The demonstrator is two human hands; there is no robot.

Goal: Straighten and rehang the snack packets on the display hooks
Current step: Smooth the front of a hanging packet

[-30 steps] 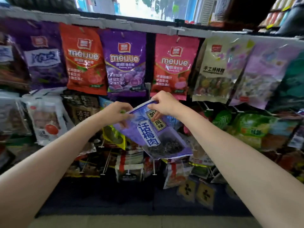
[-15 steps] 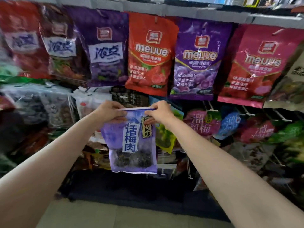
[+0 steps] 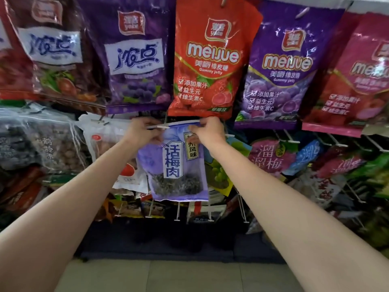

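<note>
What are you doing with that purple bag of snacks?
A person is hanging it on the snack rack. The left hand and the right hand each pinch a top corner of the light purple packet, holding it upright just under the red gummy packet. A white hook shows at its top edge.

Both forearms are bare to each hand, left hand [image 3: 141,131] and right hand [image 3: 208,131] ungloved.

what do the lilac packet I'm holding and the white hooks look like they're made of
Lilac packet: thin plastic film, it seems, fairly matte, with a clear window showing dark contents; it hangs limp and creases under the left hand and right hand. Hooks: thin rods with a white finish, probably coated wire, though plastic can't be ruled out.
</note>
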